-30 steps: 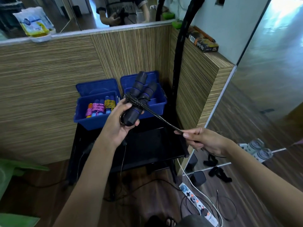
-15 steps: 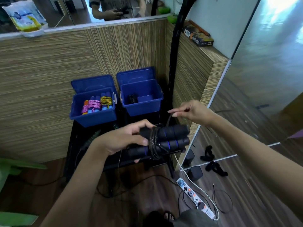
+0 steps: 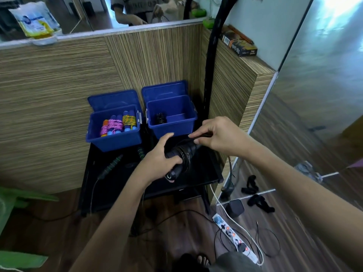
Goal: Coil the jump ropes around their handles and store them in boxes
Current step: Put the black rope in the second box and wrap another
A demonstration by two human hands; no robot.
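Observation:
My left hand (image 3: 159,160) grips a pair of black jump rope handles (image 3: 181,154) held together over the black table (image 3: 121,183), with several turns of black rope coiled round their middle. Just right of them my right hand (image 3: 218,137) pinches the loose black rope end (image 3: 204,135) above the handles' far tips. Behind stand two open blue boxes: the left box (image 3: 114,141) holds coiled pink and yellow ropes (image 3: 117,124) on coloured handles, the right box (image 3: 172,128) holds one coiled black rope (image 3: 160,118).
A jump rope with green-black handles (image 3: 112,165) lies uncoiled on the table's left part. Striped wooden panels wall in the table behind and to the right. On the floor at right lie a white power strip (image 3: 233,236), cables and black items.
The handle bundle swung from pointing right to pointing up-right and rose toward the right box. My right hand came down to the handles' tips, and more rope turns lie on the bundle.

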